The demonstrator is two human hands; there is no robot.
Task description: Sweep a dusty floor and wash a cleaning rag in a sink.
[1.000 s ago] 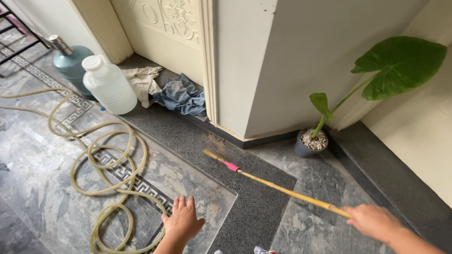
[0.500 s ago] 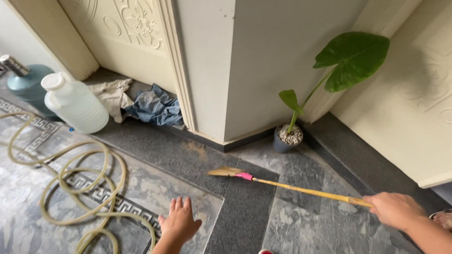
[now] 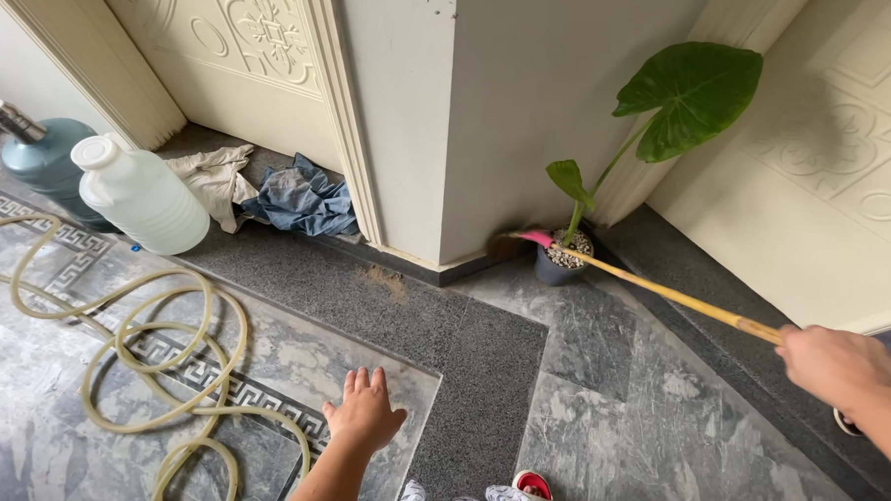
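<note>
Currently my right hand grips the broom, its tip beside the potted plant. Left hand hangs open, empty. I judge short, low strokes best, sparing the pot.

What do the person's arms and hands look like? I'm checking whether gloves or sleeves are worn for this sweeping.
Both are bare: the left hand and right hand wear no gloves, rings or watch that show, and no sleeves cover the visible forearms.
</note>
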